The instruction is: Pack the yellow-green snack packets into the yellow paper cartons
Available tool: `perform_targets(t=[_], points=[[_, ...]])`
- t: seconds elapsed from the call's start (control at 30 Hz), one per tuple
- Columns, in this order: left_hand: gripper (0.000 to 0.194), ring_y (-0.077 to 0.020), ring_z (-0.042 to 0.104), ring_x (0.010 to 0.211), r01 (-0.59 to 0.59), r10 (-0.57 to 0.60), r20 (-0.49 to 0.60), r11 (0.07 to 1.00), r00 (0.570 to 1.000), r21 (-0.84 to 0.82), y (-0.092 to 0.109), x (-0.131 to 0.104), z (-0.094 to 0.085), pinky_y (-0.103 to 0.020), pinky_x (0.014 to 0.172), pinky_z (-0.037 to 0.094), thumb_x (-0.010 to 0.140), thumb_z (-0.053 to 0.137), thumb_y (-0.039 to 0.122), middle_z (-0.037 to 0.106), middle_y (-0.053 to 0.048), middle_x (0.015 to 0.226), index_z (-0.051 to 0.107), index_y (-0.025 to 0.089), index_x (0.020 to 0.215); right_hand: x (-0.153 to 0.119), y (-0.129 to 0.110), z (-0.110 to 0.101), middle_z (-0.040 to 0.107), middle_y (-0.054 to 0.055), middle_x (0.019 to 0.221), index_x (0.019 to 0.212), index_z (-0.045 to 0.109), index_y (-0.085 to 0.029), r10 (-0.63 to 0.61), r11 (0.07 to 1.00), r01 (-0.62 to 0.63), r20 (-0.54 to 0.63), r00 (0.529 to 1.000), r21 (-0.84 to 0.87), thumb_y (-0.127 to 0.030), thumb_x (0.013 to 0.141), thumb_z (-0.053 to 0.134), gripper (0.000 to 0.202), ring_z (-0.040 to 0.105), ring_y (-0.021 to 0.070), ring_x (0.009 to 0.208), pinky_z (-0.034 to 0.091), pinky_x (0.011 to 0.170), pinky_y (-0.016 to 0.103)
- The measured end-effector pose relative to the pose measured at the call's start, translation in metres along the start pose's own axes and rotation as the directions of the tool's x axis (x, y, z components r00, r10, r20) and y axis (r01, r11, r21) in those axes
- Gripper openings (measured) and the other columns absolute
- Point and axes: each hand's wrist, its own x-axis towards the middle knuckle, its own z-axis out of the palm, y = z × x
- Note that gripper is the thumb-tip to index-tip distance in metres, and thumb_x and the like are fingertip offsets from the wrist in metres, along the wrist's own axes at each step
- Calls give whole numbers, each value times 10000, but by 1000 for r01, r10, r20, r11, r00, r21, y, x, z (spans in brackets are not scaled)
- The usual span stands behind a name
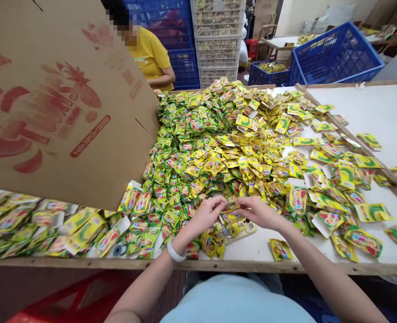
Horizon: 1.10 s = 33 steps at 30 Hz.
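Observation:
My left hand and my right hand come together over the front of the pile, fingers pinched. Between the fingertips shows a small yellow candy packet, partly covered by them. Just below lies a flat cream-coloured thing with dark spots, perhaps a phone case; packets hide part of it. A yellow packet rests under my left hand near the table edge, and another packet lies below my right wrist. Green packets are heaped on the left, yellow ones on the right.
A large printed carton stands at the left. Small filled boxes lie scattered right, with more along the front left. A wooden strip divides the table. Across it is a person in yellow; crates stand behind.

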Motion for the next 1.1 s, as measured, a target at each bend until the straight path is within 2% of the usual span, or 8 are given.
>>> perform_targets(t=[0.17,0.33,0.47,0.53,0.73,0.87,0.97,1.1], points=[[363,-191,651,843,92,-70,130,982,989,-168,0,-18,11,-301,763,522,812,726,354,708,-72,1031,667,172,1120,-15,11,12,591,-16,693,855,600,-192,99,975,-84,-63,993,205,-376,921,617,196,522,119,631,432,599,223],[268,-196,639,912,-64,67,169,998,983,-24,11,-16,30,-324,840,517,860,678,279,663,-87,1107,683,189,1113,-53,26,26,661,-3,871,1199,572,-239,295,695,-234,28,955,679,-466,815,752,480,657,148,753,582,694,300],[320,-219,625,983,-364,304,381,927,873,94,51,45,25,-336,885,494,903,654,353,647,-93,1102,650,182,1174,-92,35,22,694,38,822,944,694,-171,483,686,-240,-183,856,687,-524,789,763,392,654,160,680,594,606,297],[250,-212,616,969,-449,383,306,875,871,182,76,97,30,-351,915,467,970,545,343,655,-83,1051,663,171,1106,-108,38,19,666,16,717,847,691,-167,558,693,-214,-325,764,689,-553,734,803,417,593,133,568,540,497,255],[524,-353,637,969,-260,77,326,779,942,570,106,193,141,-432,863,444,828,692,596,689,-204,900,656,73,833,-136,44,26,613,-11,611,759,642,-167,625,693,-187,-451,637,697,-576,661,848,468,498,97,432,404,377,221],[557,-403,539,1169,-367,256,265,706,930,606,77,174,188,-488,975,396,736,808,531,633,-264,1159,633,73,1001,-158,52,24,631,-5,616,785,657,-175,619,729,-131,-566,545,672,-526,702,839,404,529,118,443,442,387,244],[397,-323,551,1162,-426,393,167,851,904,307,53,147,168,-462,1016,402,763,793,391,636,-155,1173,587,154,1005,-168,59,16,679,-4,691,863,687,-203,627,703,1,-621,470,711,-470,730,837,334,542,108,446,457,382,237],[221,-206,636,881,-53,53,-11,923,999,-382,29,94,116,-352,812,517,868,613,324,670,-55,971,512,186,1008,-147,54,8,713,-7,771,830,691,-235,673,591,131,-577,463,796,-453,690,867,313,598,102,515,476,401,200]])
